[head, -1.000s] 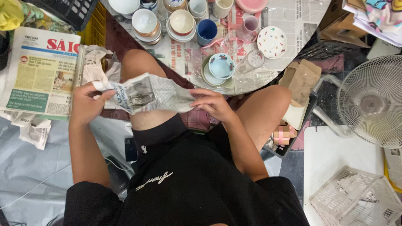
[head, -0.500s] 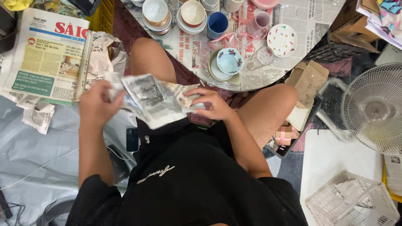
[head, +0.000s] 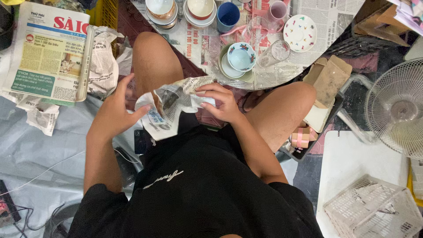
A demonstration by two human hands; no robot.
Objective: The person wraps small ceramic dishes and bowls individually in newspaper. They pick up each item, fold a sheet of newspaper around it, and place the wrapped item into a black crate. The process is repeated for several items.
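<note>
I am sitting cross-legged on the floor with a crumpled sheet of grey printed newspaper (head: 174, 108) bunched over my lap, just above the hem of my black shirt (head: 198, 185). My right hand (head: 220, 102) is closed on the upper right part of the bundle, fingers curled over the top and thumb underneath, so the paper is pinched firmly there. My left hand (head: 115, 112) meets the sheet from the other side: the thumb and forefinger reach in to touch the left edge of the paper, while the other fingers are spread loosely, so this is a light, half-open hold and not a full clasp. Whether anything is wrapped inside the paper I cannot tell; only folds of newsprint show. Beyond my knees lies a round low surface covered in newspaper (head: 317, 13), bearing a small white bowl with a coloured flower pattern (head: 241, 56) sitting on a stack of saucers, a clear drinking glass (head: 275, 52) just beside it, a blue mug (head: 228, 15), a pale pink cup (head: 277, 11) and a white plate dotted with small coloured marks (head: 299, 33). To my left a folded newspaper with a red headline (head: 48, 53) rests on a grey plastic sheet (head: 31, 154), with more crushed newsprint next to it. To my right stand a white electric fan (head: 396, 110) and a white plastic lattice basket (head: 374, 211).
</note>
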